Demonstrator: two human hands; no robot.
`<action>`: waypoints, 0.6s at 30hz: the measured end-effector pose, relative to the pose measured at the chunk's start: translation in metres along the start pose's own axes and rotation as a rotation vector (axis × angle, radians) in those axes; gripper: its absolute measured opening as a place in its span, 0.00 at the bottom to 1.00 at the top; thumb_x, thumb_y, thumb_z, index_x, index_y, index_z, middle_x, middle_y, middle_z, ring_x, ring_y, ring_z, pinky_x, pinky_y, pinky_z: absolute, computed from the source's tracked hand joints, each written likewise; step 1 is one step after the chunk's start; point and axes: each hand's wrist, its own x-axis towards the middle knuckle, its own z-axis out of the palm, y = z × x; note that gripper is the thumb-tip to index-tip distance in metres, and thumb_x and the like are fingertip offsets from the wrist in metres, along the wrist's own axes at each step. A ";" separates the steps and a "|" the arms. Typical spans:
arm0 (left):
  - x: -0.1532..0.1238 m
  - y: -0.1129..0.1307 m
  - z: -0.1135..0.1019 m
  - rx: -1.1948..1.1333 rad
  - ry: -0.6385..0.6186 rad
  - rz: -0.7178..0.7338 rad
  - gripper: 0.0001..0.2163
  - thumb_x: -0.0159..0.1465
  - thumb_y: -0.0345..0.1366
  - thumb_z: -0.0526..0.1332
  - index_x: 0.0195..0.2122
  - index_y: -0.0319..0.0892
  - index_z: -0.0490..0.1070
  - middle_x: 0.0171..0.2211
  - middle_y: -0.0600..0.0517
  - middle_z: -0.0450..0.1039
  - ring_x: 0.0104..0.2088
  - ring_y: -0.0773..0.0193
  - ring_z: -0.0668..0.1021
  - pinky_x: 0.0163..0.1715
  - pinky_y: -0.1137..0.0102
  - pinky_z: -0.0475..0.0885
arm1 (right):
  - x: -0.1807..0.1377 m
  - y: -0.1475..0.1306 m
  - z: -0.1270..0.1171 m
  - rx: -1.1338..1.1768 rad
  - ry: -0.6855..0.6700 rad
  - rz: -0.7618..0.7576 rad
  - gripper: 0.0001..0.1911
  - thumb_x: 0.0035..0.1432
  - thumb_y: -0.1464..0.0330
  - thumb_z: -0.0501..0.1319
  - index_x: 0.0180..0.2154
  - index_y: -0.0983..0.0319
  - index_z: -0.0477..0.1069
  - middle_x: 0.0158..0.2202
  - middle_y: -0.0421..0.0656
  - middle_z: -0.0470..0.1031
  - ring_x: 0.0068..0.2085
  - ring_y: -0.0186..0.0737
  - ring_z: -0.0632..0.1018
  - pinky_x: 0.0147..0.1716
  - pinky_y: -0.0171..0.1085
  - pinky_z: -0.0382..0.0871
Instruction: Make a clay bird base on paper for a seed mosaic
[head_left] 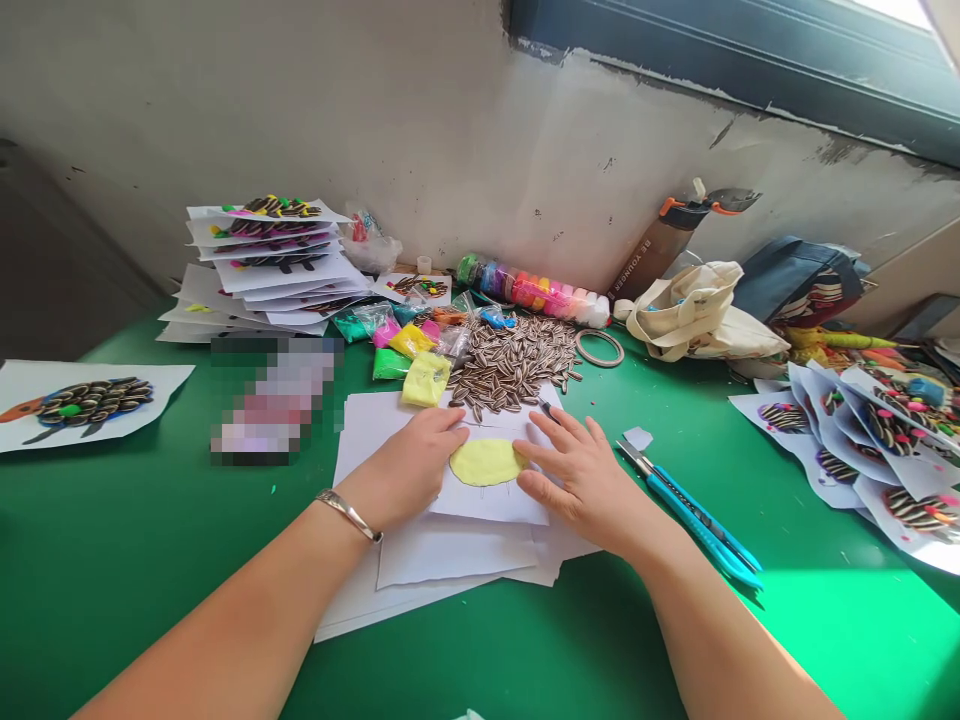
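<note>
A flat yellow clay oval (pixel 486 462) lies on a white paper sheet (pixel 491 500) on top of a loose pile of white sheets. My left hand (pixel 412 465) rests at the oval's left edge with its fingers curled down onto the clay. My right hand (pixel 581 478) lies flat on the paper, fingers spread, its thumb and fingertips touching the oval's right edge. A silver bracelet (pixel 349 515) circles my left wrist. Just behind the paper sits a heap of striped sunflower seeds (pixel 514 365).
A blue utility knife (pixel 694 520) lies right of my right hand on the green table (pixel 135 540). Coloured clay packets (pixel 412 355), a row of clay tubs (pixel 536 290), a tape ring (pixel 600 348), a cloth bag (pixel 701 315) and stacks of finished seed pictures (pixel 266 255) surround the work.
</note>
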 end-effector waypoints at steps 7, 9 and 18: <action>-0.001 -0.001 0.002 -0.018 0.034 0.022 0.24 0.57 0.17 0.49 0.51 0.38 0.71 0.58 0.41 0.66 0.59 0.52 0.67 0.56 0.59 0.69 | -0.001 0.003 0.000 -0.018 0.024 -0.007 0.25 0.65 0.48 0.45 0.56 0.46 0.67 0.67 0.44 0.54 0.68 0.59 0.51 0.59 0.70 0.44; -0.001 -0.002 0.003 0.006 0.029 0.032 0.24 0.56 0.17 0.50 0.51 0.38 0.71 0.58 0.41 0.65 0.59 0.53 0.67 0.57 0.60 0.69 | -0.001 0.004 0.001 -0.029 0.023 -0.025 0.25 0.64 0.47 0.47 0.56 0.46 0.68 0.67 0.43 0.56 0.68 0.60 0.51 0.59 0.71 0.44; -0.001 -0.001 0.002 -0.019 0.019 0.017 0.25 0.56 0.16 0.49 0.52 0.37 0.71 0.59 0.40 0.65 0.60 0.52 0.67 0.57 0.59 0.68 | -0.004 0.009 -0.006 -0.049 0.030 -0.010 0.25 0.64 0.46 0.47 0.54 0.46 0.71 0.67 0.44 0.55 0.68 0.59 0.51 0.60 0.69 0.43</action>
